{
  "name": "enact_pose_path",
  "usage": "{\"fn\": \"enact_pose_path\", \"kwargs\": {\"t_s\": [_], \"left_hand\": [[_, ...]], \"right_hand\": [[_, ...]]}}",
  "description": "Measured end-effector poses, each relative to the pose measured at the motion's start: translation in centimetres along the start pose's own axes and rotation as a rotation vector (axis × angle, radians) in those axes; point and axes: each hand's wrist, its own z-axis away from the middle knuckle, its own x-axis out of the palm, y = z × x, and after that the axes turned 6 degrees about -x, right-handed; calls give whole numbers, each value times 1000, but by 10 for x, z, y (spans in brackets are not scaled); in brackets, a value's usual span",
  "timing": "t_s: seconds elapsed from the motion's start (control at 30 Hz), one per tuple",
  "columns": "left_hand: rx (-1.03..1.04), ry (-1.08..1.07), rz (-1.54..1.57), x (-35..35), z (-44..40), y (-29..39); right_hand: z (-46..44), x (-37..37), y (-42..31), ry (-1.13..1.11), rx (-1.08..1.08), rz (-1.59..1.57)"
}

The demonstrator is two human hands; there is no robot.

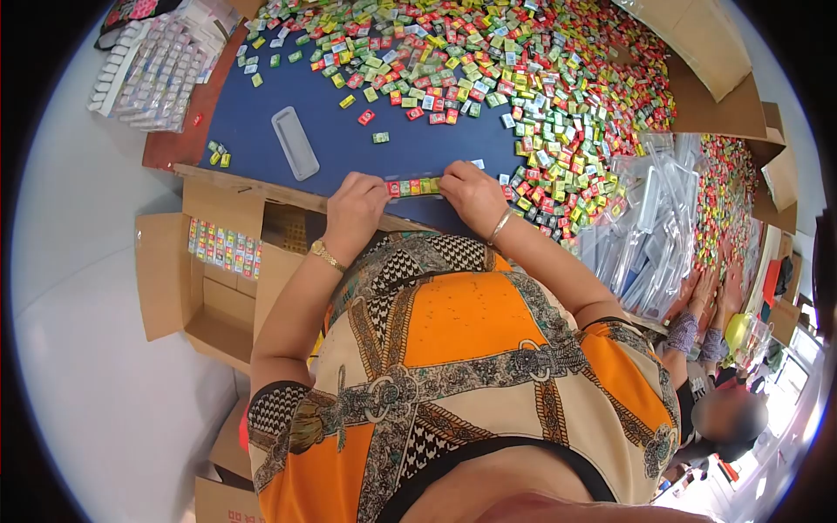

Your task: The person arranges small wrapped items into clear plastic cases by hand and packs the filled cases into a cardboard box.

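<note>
My left hand [356,207] and my right hand [475,197] grip the two ends of a short row of small coloured boxes [413,187], near the front edge of the blue table. Red, yellow and green faces show in the row. A clear edge along it looks like a plastic tray, but my fingers hide both ends. Left of the hands, a whitish plastic tray [296,144] lies on the blue surface [349,148]. One loose green box [380,138] lies just beyond the row.
A large heap of small boxes [523,78] covers the table's far and right side. Clear plastic trays [641,231] are piled at right; wrapped stacks [153,74] stand far left. An open carton [218,309] holds filled packs below the left edge. Another person's hands [704,292] are at far right.
</note>
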Motion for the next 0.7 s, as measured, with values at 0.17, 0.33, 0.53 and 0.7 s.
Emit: {"fn": "enact_pose_path", "kwargs": {"t_s": [0.17, 0.33, 0.53, 0.7], "left_hand": [[-83, 34, -72, -11, -14, 14], [-83, -118, 15, -15, -15, 0], [-524, 490, -529, -39, -51, -43], [-876, 160, -406, -37, -43, -100]], "right_hand": [[-13, -9, -5, 11, -76, 48], [-22, -22, 2, -63, -53, -83], [-58, -15, 20, -27, 85, -138], [-73, -1, 19, -24, 60, -115]]}}
